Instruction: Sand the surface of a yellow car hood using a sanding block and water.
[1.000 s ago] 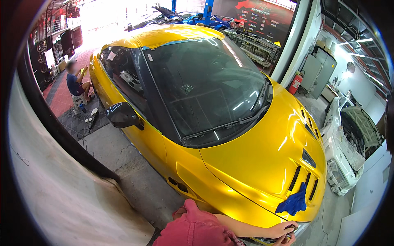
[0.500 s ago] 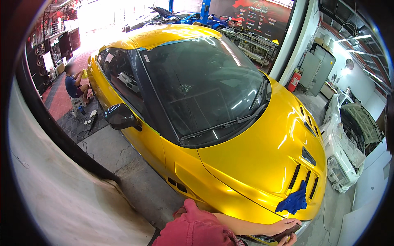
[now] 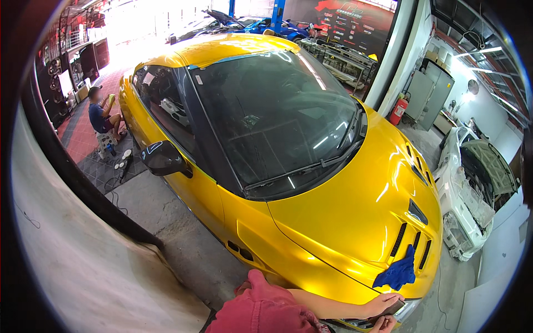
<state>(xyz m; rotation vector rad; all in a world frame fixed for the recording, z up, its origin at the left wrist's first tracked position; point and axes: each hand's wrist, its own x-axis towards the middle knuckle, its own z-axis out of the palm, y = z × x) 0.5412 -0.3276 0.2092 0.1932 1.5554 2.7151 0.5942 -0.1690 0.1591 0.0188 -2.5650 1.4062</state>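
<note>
Beside the front corner of a yellow sports car [image 3: 327, 222], my left hand [image 3: 382, 304] reaches out at the end of a bare forearm. It closes on one end of a dark, flat, rectangular object [image 3: 396, 307], whose exact kind I cannot make out. Just below, my right hand [image 3: 383, 323] is closed at the object's lower edge; its forearm lies out of view. Part of the headlight [image 3: 409, 308] shows past my fingers. A crumpled blue cloth [image 3: 397, 271] lies on the hood close to my hands, partly over the vent slots.
A person [image 3: 100, 115] sits on a low stool by the car's rear, holding something yellow-green. A polishing machine with round pads [image 3: 123, 161] lies on the floor nearby. A pale curtain [image 3: 83, 233] hangs at left. A stripped white car [image 3: 463, 188] and red extinguisher [image 3: 398, 109] are at right.
The dark flat object has tilted and risen between my hands, and my right hand has shifted slightly left. The seated person has raised their head and hands. The blue cloth stays put.
</note>
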